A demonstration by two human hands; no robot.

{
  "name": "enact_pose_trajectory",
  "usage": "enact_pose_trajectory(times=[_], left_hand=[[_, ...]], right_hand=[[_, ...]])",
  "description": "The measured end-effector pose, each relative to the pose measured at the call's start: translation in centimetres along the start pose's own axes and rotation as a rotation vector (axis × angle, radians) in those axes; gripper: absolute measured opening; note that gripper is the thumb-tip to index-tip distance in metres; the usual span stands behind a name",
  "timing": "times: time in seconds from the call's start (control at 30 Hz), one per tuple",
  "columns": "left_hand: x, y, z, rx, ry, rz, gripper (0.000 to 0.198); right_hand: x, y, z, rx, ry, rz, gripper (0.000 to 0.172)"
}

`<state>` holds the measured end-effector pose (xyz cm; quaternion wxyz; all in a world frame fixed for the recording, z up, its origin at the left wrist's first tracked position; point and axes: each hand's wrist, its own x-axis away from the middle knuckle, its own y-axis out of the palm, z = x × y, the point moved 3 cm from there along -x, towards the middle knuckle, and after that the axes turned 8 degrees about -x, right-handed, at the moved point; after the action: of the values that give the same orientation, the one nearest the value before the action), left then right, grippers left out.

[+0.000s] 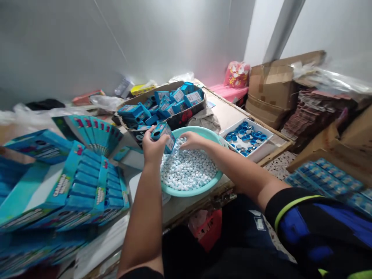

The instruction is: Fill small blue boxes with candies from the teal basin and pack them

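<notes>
The small blue box (170, 144) is above the left edge of the turquoise basin (210, 135), tilted, with its round opening turned up toward the person. The left hand (154, 149) grips this box, the thumb on one side and the fingers on the other. The right hand (192, 140) is in the basin, at the heap of small white and pale blue pieces (188, 170), with its fingers bent; I cannot tell if it is holding some pieces. Just behind the basin stands an open carton (188, 114), filled with many similar blue boxes (165, 104), which lie in a disordered way. To the right of the basin, a white tray (263, 149) contains scattered blue caps (245, 135). On the left side there are turquoise display boxes (99, 190) with rows of blue packs, and behind them flat printed cards (94, 133) spread like a fan. Farther to the right stands a brown cardboard box (270, 89), near a red patterned bag (236, 74).
</notes>
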<state>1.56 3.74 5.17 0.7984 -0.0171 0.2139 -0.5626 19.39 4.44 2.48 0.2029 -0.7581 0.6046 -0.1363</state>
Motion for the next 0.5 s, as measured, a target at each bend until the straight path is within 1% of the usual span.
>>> enact_pose_trajectory(times=[0.07, 0.13, 0.17, 0.23, 0.3, 0.37, 0.43, 0.47, 0.5], left_hand=[[-0.3, 0.3, -0.1, 0.026, -0.041, 0.05, 0.061], [0.0, 0.3, -0.4, 0.023, -0.035, 0.031, 0.07], [0.3, 0.2, -0.7, 0.022, -0.023, -0.008, 0.072], [0.8, -0.3, -1.0, 0.024, 0.009, -0.096, 0.069], [1.1, -0.9, -1.0, 0.015, 0.059, -0.171, 0.061], [1.0, -1.2, -0.9, 0.008, 0.12, -0.264, 0.059], [0.7, -1.2, -0.9, 0.035, 0.132, -0.363, 0.066], [0.5, -1.2, -1.1, 0.059, 0.11, -0.381, 0.074], [0.3, -1.3, -1.4, 0.081, 0.077, -0.374, 0.081]], right_hand=[[0.0, -0.3, 0.3, -0.159, 0.034, 0.01, 0.031], [-0.1, -0.7, 0.4, -0.348, 0.058, 0.079, 0.026], [-0.2, -0.9, 0.3, -0.437, 0.058, 0.126, 0.024], [-0.3, -0.9, -0.3, -0.594, 0.048, 0.19, 0.022], [-0.4, -0.5, -1.3, -0.735, 0.025, 0.208, 0.022], [-0.2, 0.0, -2.4, -0.836, -0.008, 0.215, 0.025], [0.0, 0.3, -3.2, -0.896, -0.037, 0.241, 0.03], [0.0, 0.3, -3.4, -0.916, -0.047, 0.255, 0.033], [0.1, 0.2, -3.4, -0.934, -0.053, 0.267, 0.035]])
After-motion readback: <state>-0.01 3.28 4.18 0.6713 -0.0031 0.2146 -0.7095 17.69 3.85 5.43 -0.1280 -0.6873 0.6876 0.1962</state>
